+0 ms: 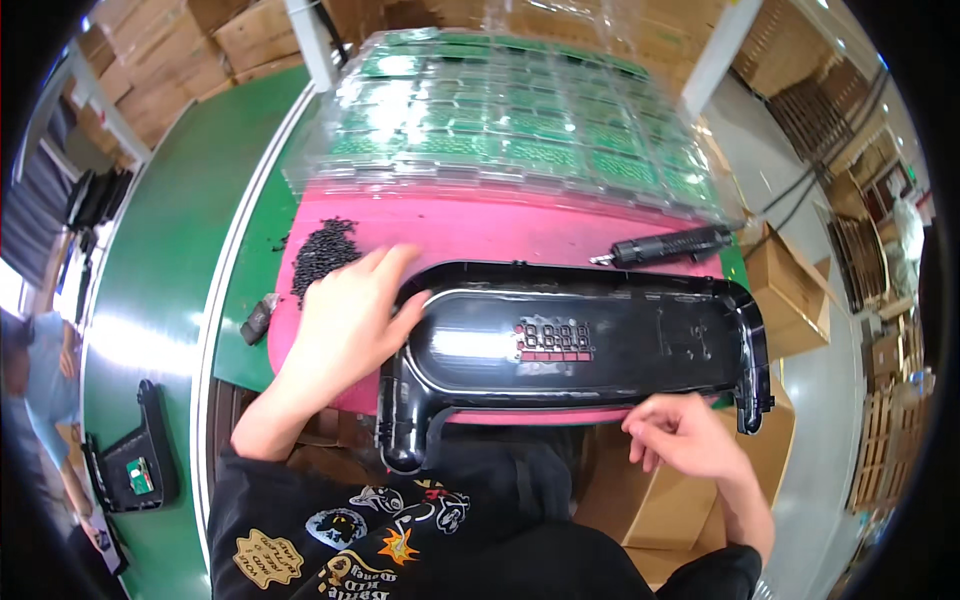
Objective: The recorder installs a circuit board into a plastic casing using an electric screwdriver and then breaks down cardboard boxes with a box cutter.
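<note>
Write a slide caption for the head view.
Black plastic housing over pink mat, left hand at its left end, right hand by its near edge.

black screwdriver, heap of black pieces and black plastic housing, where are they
Black screwdriver point(672, 246), head view: middle of its body.
Heap of black pieces point(325, 256), head view: its middle.
Black plastic housing point(622, 345), head view: its broad panel.

A factory assembly area, shown by trays point(450, 179) of green circuit boards point(460, 146), a power screwdriver point(672, 246), a heap of small dark screws point(325, 258), a long green tabletop point(160, 245) with another person point(52, 365) beside it, and cardboard boxes point(262, 42) piled behind.
</note>
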Available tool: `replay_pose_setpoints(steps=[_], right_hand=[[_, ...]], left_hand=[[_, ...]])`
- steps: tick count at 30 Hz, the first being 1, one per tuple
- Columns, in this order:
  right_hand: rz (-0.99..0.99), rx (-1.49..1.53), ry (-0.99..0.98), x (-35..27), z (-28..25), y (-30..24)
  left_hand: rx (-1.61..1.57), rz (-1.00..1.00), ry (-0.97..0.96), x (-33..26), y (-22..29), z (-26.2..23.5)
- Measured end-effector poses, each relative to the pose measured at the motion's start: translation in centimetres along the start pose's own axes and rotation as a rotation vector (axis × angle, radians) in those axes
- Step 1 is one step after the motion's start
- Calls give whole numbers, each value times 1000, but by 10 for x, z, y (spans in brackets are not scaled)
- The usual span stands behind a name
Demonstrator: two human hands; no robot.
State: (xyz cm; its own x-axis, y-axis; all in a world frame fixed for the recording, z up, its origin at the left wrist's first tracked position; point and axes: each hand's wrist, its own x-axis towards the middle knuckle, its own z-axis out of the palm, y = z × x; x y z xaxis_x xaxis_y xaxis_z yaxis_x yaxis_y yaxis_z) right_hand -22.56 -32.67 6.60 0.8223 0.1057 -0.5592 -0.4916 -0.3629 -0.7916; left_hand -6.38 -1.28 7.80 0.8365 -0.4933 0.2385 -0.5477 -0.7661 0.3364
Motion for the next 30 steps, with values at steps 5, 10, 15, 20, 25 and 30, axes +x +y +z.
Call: replay_pose_setpoints(steps=[5,10,15,20,25,30], right_hand=[[-649,-324,140,121,19,-138],[-986,-805,620,286,29,-215],[-819,-1020,689,403,57,-272],[-605,-1105,672,444,79,-302],[-1105,-1132,1000,437,75,-293],[-1406,-734,854,329,41,-282]], left_hand=[[19,320,-6,39,-32,37],[-143,497,28,48,-43,54],[-121,490,35,51,-58,51],[-137,453,35,49,-65,53],[-125,471,66,46,-65,51],[-158,465,236,45,-55,39]])
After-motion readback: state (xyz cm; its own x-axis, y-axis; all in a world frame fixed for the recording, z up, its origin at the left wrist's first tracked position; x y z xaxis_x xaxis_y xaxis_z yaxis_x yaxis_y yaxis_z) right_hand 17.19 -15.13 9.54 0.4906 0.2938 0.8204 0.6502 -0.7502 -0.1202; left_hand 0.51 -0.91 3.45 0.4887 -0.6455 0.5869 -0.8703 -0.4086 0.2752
